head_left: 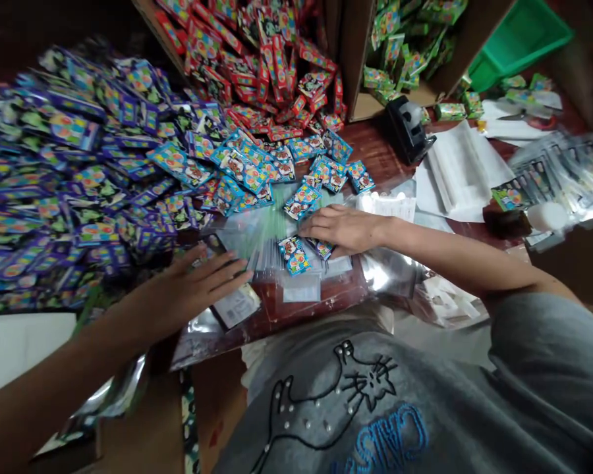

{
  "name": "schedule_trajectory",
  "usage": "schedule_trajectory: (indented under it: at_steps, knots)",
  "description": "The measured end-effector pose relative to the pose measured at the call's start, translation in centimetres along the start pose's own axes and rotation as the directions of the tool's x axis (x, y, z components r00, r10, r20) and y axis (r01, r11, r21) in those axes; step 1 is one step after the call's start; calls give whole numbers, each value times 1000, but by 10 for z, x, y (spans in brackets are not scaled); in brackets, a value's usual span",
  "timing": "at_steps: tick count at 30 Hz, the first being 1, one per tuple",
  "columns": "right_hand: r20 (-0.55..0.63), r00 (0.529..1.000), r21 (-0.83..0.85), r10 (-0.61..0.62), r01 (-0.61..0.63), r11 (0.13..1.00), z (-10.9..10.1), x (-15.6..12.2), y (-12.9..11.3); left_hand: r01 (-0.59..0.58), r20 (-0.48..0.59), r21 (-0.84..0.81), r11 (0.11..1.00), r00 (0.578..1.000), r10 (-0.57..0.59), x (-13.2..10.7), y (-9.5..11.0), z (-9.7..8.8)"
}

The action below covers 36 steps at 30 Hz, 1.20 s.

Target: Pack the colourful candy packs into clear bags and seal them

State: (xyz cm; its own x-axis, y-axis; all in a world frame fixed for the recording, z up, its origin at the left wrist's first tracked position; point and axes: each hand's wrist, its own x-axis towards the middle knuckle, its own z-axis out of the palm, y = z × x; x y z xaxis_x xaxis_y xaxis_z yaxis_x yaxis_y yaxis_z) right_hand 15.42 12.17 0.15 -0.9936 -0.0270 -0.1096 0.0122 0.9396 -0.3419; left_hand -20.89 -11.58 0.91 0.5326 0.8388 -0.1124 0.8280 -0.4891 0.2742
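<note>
My left hand (210, 280) is open, palm down with its fingers stretched out, over a flat dark-and-clear package (234, 306) near the table's front edge. My right hand (343, 229) is bent over the table, thumb and fingers around a small purple-blue candy packet (321, 248), which is partly hidden. Just left of it lies a blue candy packet (295, 255), and another blue packet (301, 201) rests beyond the fingertips. Beneath the packets spread clear plastic bags (267, 253).
Purple packets (109, 164) form a large heap at left. Behind are a pile of red packets (271, 66), a cardboard box (354, 66) beside green packets, and a green basket (524, 43). A black tape dispenser (408, 131), white paper (462, 164) and a white-capped bottle (528, 220) sit at right.
</note>
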Motion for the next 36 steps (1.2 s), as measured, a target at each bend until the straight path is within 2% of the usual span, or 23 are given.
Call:
schedule_trajectory:
  at_steps: [3,6,8,11,16,21,25,28,30,32,34,36]
  knots:
    - [-79,994,-9,73,-74,997,7,13,-8,12,-31,45,999,999,-11,12,19,6]
    - [-116,985,29,132,-129,991,24,18,-18,43,-75,61,997,996,-39,7,40,14]
    - [-127,981,44,143,-139,989,37,21,-23,69,-56,73,995,996,-65,0,49,20]
    - [-178,968,56,178,-170,984,51,27,-32,68,-21,86,994,998,-67,-7,49,29]
    - [-250,930,79,268,-256,963,57,36,-46,88,48,-5,996,995,-87,-8,44,40]
    - [-294,906,115,304,-282,953,60,39,-52,155,69,-27,988,986,-153,-13,59,43]
    - [-427,860,224,278,-197,954,47,22,-61,244,-48,47,969,969,-242,-29,79,35]
    - [-514,823,235,243,-138,962,35,4,-75,366,-235,84,927,911,-338,-38,94,32]
    - [-499,838,200,219,-135,970,31,-3,-84,453,-333,66,889,850,-408,-39,102,32]
    - [-445,876,166,188,-125,978,32,-5,-90,519,-365,42,854,803,-470,-33,107,32]
    - [-403,902,146,154,-102,984,34,-5,-93,538,-369,36,842,790,-489,-25,109,32]
    - [-388,914,135,117,-69,989,35,-3,-90,510,-378,35,859,803,-461,-13,107,33]
